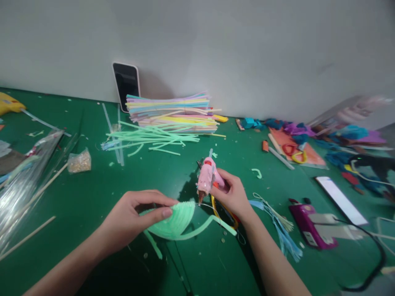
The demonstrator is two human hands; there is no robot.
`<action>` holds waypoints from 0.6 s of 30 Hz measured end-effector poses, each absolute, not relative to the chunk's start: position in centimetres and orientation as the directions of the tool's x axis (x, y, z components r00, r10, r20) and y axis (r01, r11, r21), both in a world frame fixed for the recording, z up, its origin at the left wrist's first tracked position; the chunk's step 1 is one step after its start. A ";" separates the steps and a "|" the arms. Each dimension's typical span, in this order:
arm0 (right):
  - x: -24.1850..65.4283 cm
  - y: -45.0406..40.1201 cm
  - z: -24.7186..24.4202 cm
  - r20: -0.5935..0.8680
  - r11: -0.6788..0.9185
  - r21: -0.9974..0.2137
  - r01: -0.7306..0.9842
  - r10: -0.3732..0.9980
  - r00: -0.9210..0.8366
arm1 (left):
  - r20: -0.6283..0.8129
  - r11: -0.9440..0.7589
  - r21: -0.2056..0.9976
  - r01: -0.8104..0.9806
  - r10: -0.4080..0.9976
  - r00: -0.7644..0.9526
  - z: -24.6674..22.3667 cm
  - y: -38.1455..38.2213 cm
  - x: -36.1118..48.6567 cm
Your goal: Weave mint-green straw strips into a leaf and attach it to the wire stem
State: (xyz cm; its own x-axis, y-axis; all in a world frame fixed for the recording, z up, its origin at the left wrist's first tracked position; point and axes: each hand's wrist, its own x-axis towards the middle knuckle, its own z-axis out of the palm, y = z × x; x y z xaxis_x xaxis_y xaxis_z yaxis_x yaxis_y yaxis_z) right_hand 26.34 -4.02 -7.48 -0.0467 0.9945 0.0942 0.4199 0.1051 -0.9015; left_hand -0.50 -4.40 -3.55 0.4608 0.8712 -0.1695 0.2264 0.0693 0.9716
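Note:
My left hand (pixel 142 211) pinches a mint-green pipe-cleaner piece (pixel 177 220) between thumb and fingers. The piece is a fan of rows laid side by side, with loose ends hanging off to the left and right. In my right hand (pixel 231 191) is a pink hot glue gun (pixel 207 176), its brown nozzle tilted down and close to the right edge of the green piece. A clear glue stick pokes out of its back. Whether the nozzle touches the piece I cannot tell. Under my right hand lie yellow-handled scissors (pixel 216 207), partly hidden.
Bundled pastel pipe cleaners (pixel 173 109) and loose green ones (pixel 154 137) lie at the back, beside a phone (pixel 126 84) leaning on the wall. A bag of beads (pixel 79 161) sits left. Tassels (pixel 282 226), a purple box (pixel 311 226) and a lit phone (pixel 341 200) lie right.

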 end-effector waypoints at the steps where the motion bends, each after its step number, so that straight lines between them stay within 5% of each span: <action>1: 26.4 -4.0 -7.5 0.096 0.107 -0.900 0.422 0.994 -0.049 | -0.170 0.069 0.971 0.229 0.871 0.460 -3.6 -4.4 -0.5; 18: 26.7 -3.9 -7.7 0.023 0.070 -0.919 0.388 0.992 -0.125 | -0.172 0.085 0.976 0.200 0.865 0.472 -4.2 -4.4 -0.8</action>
State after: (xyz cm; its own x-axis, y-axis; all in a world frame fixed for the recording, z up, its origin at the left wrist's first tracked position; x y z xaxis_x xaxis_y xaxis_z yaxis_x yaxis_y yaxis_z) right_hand 26.69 -3.90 -7.69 -0.1249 0.9919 0.0229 0.3884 0.0702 -0.9188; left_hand -0.83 -4.38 -4.21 0.4720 0.8647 -0.1717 0.1999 0.0847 0.9762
